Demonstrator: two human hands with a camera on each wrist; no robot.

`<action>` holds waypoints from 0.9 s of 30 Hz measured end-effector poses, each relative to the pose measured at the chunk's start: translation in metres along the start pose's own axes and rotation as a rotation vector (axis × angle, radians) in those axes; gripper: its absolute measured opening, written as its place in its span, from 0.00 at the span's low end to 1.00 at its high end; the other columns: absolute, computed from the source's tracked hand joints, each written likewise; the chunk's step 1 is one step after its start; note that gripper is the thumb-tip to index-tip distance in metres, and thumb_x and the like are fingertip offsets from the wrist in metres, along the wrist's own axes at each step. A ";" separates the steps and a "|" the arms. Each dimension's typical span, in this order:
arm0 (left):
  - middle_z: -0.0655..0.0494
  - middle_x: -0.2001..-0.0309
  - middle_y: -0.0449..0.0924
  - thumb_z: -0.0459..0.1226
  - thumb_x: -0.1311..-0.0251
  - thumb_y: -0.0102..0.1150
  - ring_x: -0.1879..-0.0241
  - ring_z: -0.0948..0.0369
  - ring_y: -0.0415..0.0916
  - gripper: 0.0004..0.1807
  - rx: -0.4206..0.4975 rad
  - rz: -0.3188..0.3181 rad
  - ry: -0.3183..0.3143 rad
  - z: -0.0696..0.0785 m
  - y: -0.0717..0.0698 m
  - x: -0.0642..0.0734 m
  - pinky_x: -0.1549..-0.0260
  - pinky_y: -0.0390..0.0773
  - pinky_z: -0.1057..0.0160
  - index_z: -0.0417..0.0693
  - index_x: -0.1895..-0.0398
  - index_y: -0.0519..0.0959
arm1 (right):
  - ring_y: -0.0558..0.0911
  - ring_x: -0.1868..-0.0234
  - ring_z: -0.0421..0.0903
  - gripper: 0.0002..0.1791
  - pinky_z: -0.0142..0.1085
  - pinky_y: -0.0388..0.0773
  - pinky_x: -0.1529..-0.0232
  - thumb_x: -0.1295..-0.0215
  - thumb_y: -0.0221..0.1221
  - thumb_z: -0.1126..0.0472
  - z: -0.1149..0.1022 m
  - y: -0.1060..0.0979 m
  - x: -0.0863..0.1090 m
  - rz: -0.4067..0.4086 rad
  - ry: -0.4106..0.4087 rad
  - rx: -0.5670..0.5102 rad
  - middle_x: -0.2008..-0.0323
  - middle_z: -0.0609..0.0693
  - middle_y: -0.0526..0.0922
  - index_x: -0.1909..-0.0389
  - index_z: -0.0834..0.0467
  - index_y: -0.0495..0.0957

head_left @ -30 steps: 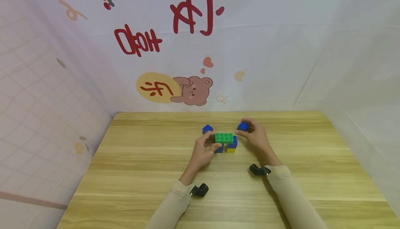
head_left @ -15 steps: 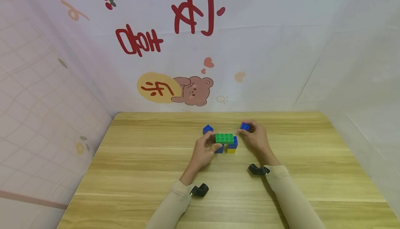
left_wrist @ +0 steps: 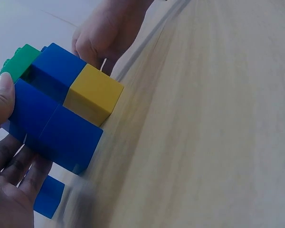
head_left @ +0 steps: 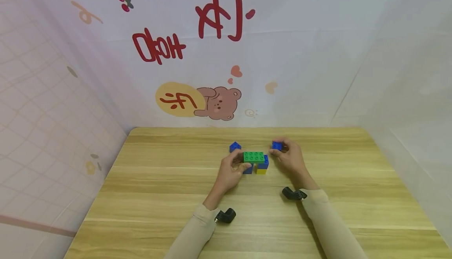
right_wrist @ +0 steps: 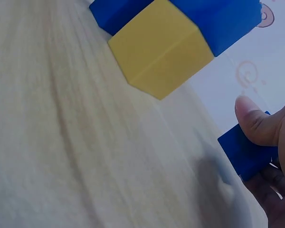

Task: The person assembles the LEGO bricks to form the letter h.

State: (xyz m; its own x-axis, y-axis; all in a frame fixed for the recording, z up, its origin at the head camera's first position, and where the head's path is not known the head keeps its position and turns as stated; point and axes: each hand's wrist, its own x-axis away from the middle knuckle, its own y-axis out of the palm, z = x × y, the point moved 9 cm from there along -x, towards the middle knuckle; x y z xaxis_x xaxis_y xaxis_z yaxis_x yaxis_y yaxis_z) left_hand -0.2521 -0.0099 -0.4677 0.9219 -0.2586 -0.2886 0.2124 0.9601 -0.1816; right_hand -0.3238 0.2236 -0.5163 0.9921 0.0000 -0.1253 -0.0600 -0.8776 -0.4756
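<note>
My left hand (head_left: pixel 230 171) grips a small bridge of toy building bricks at its left leg. That leg is a stack of blue bricks (left_wrist: pixel 59 128), with my thumb on the near face and fingers round the far side. The right leg is a blue brick (left_wrist: pixel 59 66) on top of a yellow brick (left_wrist: pixel 96 90). A green studded brick (head_left: pixel 253 157) spans both legs. To the right and slightly behind, my right hand (head_left: pixel 290 157) pinches a separate blue brick (right_wrist: pixel 247 149) between thumb and fingers, close over the table.
Behind my left hand, a loose blue brick (head_left: pixel 235 146) sits on the wooden table (head_left: pixel 169 188). A white printed cloth wall (head_left: pixel 303 74) rises at the table's back edge. Black curved pieces (head_left: pixel 226 215) stick out from both sleeve cuffs.
My right hand has shifted slightly with its blue brick, a little to the right and then toward me, and the brick has turned a bit. My left hand keeps its grip on the bridge.
</note>
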 end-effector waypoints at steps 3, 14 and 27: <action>0.32 0.50 0.83 0.26 0.35 0.64 0.46 0.39 0.82 0.18 -0.006 0.007 -0.010 -0.002 0.001 0.001 0.41 0.81 0.41 0.34 0.43 0.77 | 0.84 0.42 0.59 0.21 0.50 0.84 0.41 0.36 0.71 0.58 -0.001 -0.001 0.004 -0.015 0.012 -0.029 0.45 0.60 0.84 0.44 0.59 0.81; 0.34 0.51 0.84 0.29 0.36 0.65 0.47 0.40 0.83 0.18 -0.023 0.027 0.007 -0.004 0.000 -0.001 0.43 0.82 0.42 0.36 0.43 0.78 | 0.82 0.42 0.60 0.22 0.52 0.81 0.38 0.37 0.71 0.62 -0.026 -0.008 0.006 -0.010 -0.140 -0.018 0.45 0.61 0.85 0.44 0.65 0.81; 0.31 0.51 0.83 0.28 0.36 0.66 0.46 0.38 0.82 0.18 0.000 0.023 -0.008 -0.004 0.000 -0.002 0.41 0.81 0.39 0.34 0.43 0.78 | 0.83 0.44 0.60 0.19 0.61 0.78 0.37 0.36 0.70 0.63 -0.052 -0.007 0.012 -0.032 -0.230 -0.030 0.47 0.60 0.85 0.45 0.61 0.82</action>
State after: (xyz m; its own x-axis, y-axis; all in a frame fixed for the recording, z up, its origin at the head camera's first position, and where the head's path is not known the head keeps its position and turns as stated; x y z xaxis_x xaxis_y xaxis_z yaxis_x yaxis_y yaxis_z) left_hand -0.2550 -0.0102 -0.4711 0.9290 -0.2354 -0.2855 0.1910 0.9659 -0.1749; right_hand -0.3053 0.2049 -0.4688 0.9422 0.1345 -0.3070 -0.0218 -0.8894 -0.4567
